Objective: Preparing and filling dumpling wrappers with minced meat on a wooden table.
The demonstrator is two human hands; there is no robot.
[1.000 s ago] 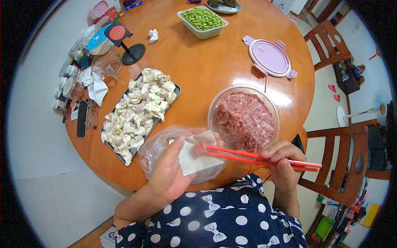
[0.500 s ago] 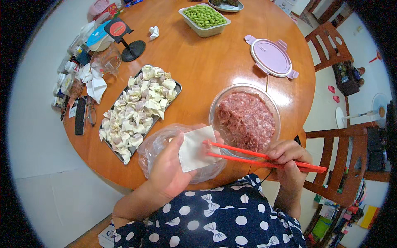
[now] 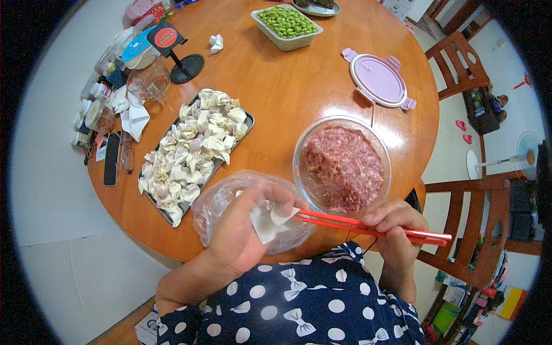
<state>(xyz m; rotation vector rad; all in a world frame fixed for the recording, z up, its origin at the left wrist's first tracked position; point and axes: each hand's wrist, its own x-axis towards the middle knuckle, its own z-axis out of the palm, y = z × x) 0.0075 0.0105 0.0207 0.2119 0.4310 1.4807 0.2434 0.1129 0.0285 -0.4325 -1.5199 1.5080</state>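
My left hand (image 3: 244,227) curls its fingers over a square white dough wrapper (image 3: 270,221), which is folding in the palm. In my right hand (image 3: 398,227) is a pair of red chopsticks (image 3: 345,222), their tips meeting the wrapper by my left fingertips. Any filling inside the wrapper is hidden. Just beyond the chopsticks stands a round glass bowl (image 3: 298,172) of pink minced meat (image 3: 345,167). Beneath my left hand lies a clear plastic bag (image 3: 210,201). Farther left, a dark tray (image 3: 249,122) carries many folded wontons (image 3: 192,152).
A lilac lid (image 3: 379,80) rests at the right of the wooden table (image 3: 276,98). At the back are a tub of green beans (image 3: 287,26) and a crumpled tissue (image 3: 216,43). A black stand (image 3: 187,69), jars and a phone (image 3: 112,159) line the left edge.
My left fingers have curled in, folding the wrapper that lay flat before. The chopsticks have drawn closer together, and their tips have shifted slightly right.
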